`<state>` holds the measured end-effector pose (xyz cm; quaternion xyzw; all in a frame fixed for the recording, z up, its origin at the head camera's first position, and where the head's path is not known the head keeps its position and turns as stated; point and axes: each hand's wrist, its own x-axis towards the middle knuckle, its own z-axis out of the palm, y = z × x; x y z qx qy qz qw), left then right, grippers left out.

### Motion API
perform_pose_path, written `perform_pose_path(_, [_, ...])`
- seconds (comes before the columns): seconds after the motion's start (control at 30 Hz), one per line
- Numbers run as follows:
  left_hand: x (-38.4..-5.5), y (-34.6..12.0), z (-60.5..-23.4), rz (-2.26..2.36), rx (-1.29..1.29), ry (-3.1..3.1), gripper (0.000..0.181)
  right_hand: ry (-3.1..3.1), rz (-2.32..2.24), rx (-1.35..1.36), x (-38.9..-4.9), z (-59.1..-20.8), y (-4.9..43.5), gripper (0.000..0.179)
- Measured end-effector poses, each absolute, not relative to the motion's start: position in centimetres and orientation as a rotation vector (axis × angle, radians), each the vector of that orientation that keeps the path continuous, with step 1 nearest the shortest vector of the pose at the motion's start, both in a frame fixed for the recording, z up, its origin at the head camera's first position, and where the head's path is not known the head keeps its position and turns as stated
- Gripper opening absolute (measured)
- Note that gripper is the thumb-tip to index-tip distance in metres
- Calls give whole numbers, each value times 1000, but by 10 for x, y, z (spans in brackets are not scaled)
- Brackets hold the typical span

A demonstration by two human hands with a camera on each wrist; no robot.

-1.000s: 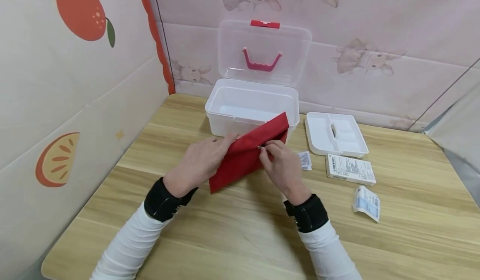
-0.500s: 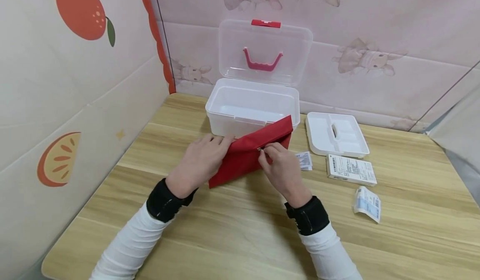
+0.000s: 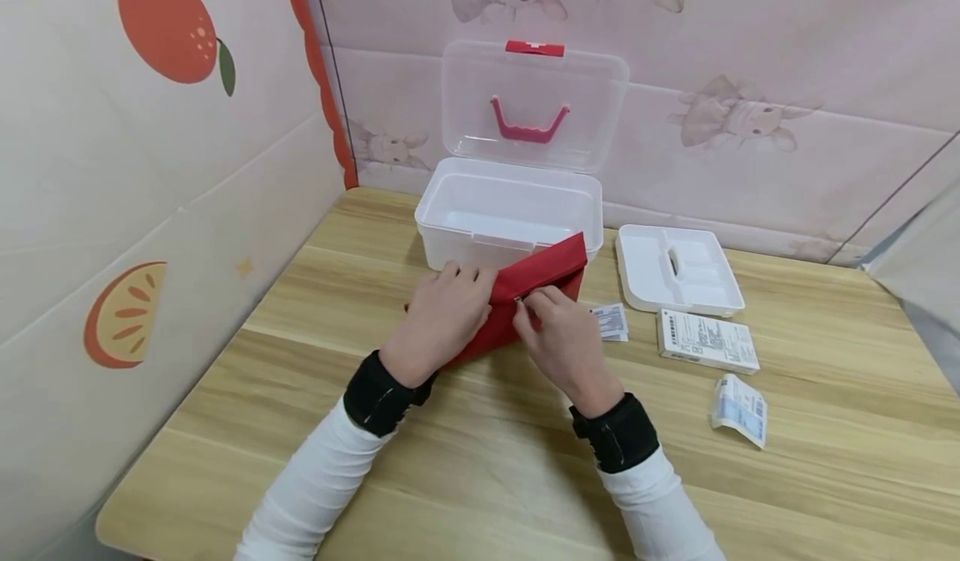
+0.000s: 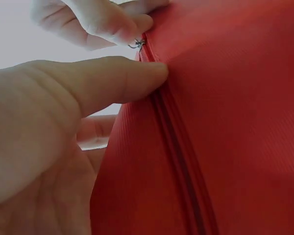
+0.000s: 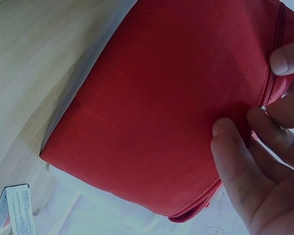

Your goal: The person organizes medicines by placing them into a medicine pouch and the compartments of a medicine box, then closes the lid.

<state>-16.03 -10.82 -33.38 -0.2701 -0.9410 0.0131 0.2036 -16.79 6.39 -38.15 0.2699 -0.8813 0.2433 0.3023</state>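
Observation:
A red zippered pouch (image 3: 543, 262) is held up, tilted, in front of the plastic box. My left hand (image 3: 447, 315) grips its zipper edge, the thumb (image 4: 132, 78) lying across the zipper in the left wrist view and other fingers behind the fabric. Close beside it, my right hand (image 3: 562, 336) pinches the small metal zipper pull (image 4: 140, 44) between thumb and fingertips. To the right of the pull the zipper gapes open in the head view. The pouch's lower left part is hidden behind my left hand.
Behind the pouch stands a translucent box (image 3: 457, 248), its lid (image 3: 600, 86) raised. To its right lie a white divided tray (image 3: 641, 273), a white printed carton (image 3: 708, 341) and a blue-and-white packet (image 3: 740, 409). Small paper packets (image 3: 611, 323) lie by the right hand.
My left hand has shifted right along the pouch's zipper edge, closer to the right hand. The right hand stays nearly in place on the zipper pull.

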Motion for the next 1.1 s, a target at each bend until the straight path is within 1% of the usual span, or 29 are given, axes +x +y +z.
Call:
perform_pose_path(0.1, [-164,-103,-334,-25,-761,-2651,31,-2339,643,715,-168,-382,64,12])
perform_pose_path(0.23, [-168,-99,-336,-147,-805,-2660,43,-2339,655,705,-168,-382,64,11])
perform_pose_path(0.3, [-168,-99,-337,-179,-809,-2663,45,-2338,665,701,-168,-382,64,10])
perform_pose_path(0.7, [-170,-98,-342,10,-786,-2633,34,-2312,687,721,-169,-382,63,9])
perform_pose_path(1.1, [-169,-96,-343,22,-822,-2637,36,-2338,651,734,-168,-383,65,9])
